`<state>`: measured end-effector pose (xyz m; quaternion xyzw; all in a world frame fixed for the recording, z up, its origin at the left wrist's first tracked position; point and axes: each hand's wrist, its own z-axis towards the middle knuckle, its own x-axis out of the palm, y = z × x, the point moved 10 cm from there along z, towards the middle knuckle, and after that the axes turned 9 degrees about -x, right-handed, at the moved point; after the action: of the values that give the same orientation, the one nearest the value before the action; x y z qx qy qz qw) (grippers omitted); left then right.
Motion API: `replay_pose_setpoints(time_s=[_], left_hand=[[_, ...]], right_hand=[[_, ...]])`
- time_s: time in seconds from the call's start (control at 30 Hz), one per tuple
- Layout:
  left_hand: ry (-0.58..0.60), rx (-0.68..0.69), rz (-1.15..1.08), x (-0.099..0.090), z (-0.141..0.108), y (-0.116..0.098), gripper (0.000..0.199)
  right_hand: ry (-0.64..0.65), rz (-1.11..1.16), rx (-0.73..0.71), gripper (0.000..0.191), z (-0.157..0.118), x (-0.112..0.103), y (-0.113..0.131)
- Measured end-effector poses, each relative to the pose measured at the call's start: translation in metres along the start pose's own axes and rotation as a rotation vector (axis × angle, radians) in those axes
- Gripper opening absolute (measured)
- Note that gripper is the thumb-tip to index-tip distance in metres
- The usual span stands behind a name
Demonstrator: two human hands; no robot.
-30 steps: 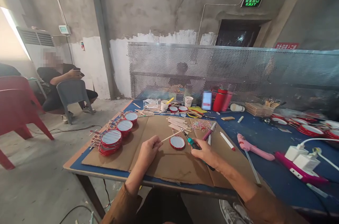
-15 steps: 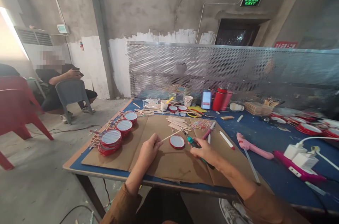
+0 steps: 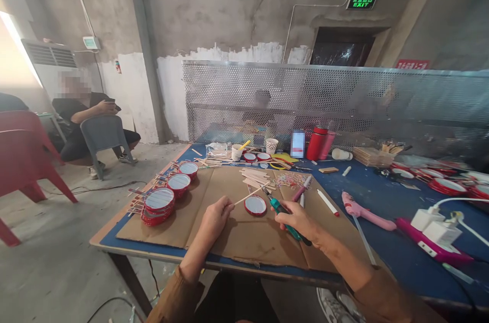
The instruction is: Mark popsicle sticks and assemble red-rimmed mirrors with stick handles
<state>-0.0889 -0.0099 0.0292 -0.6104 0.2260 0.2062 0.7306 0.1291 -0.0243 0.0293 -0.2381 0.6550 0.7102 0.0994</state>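
Note:
My left hand (image 3: 217, 216) pinches one end of a thin wooden stick (image 3: 246, 196), which slants up to the right. My right hand (image 3: 296, 218) is wrapped round green-and-black pliers (image 3: 280, 207), whose jaws are at the stick's far end. Whether the jaws press on the wood I cannot tell. Just below the stick, between my hands, a round red-rimmed disc with a pale face (image 3: 255, 205) lies on a cardboard sheet (image 3: 214, 246). Beyond it are a pile of flat wooden sticks (image 3: 255, 178) and a heap of small coloured pieces (image 3: 288, 180).
Stacks of red-rimmed discs (image 3: 159, 199) stand at the left. To the right lie a white marker (image 3: 327, 202), a pink glue gun (image 3: 367, 211) and a purple power strip (image 3: 431, 246). Paper cups (image 3: 271, 146), a phone (image 3: 297, 144) and a red bottle (image 3: 316, 143) stand at the back.
The pliers' handles have spread a little in my right hand, and more of the green grip shows. My left hand and the stick stay almost in place.

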Motion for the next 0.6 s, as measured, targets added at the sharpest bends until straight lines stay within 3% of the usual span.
replay_pose_setpoints(time_s=[0.23, 0.4, 0.6], left_hand=[[0.015, 0.008, 0.005, 0.001, 0.000, -0.005, 0.018], [0.011, 0.032, 0.008, 0.000, -0.001, -0.008, 0.020], [-0.093, 0.029, -0.008, -0.009, 0.001, -0.001, 0.018]], right_hand=[[-0.018, 0.022, -0.002, 0.034, -0.003, 0.001, 0.001], [-0.038, 0.321, 0.015, 0.031, -0.004, 0.006, -0.001], [-0.152, 0.264, 0.101, 0.033, -0.002, -0.015, -0.016]])
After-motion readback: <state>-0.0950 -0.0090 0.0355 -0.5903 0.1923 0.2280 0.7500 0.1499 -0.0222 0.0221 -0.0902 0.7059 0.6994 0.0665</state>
